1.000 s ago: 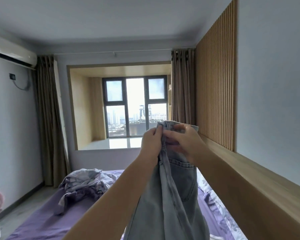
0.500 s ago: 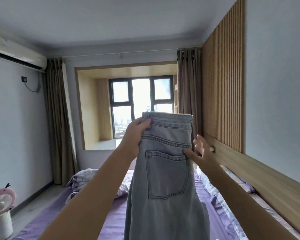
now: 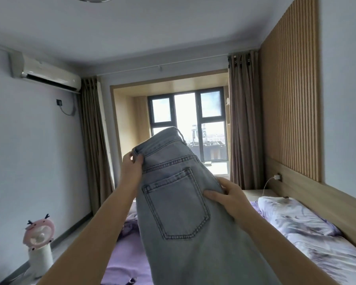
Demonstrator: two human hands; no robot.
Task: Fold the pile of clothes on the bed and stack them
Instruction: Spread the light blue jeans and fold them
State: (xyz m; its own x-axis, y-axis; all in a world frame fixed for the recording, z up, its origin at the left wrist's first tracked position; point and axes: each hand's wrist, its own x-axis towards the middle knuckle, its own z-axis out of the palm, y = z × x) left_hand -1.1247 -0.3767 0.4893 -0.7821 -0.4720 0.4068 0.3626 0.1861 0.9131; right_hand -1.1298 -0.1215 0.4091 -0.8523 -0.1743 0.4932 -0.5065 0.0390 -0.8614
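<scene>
I hold a pair of light blue jeans (image 3: 177, 212) up in front of me, folded lengthwise with a back pocket facing me. My left hand (image 3: 132, 169) grips the waistband at its left corner. My right hand (image 3: 226, 197) grips the right edge beside the pocket, thumb across the denim. The legs hang down out of view. A little of the clothes pile (image 3: 130, 225) shows on the purple bed (image 3: 125, 264) behind the jeans; the rest is hidden.
A patterned pillow (image 3: 292, 217) lies along the wooden headboard (image 3: 327, 200) on the right, with a white charger cable near it. A pink fan (image 3: 38, 241) stands on the floor at the left. Curtains flank the window ahead.
The jeans' waistband has tilted up to the right. My right hand, open beside the jeans before, now grips their right edge. My view has tipped upward and pulled back.
</scene>
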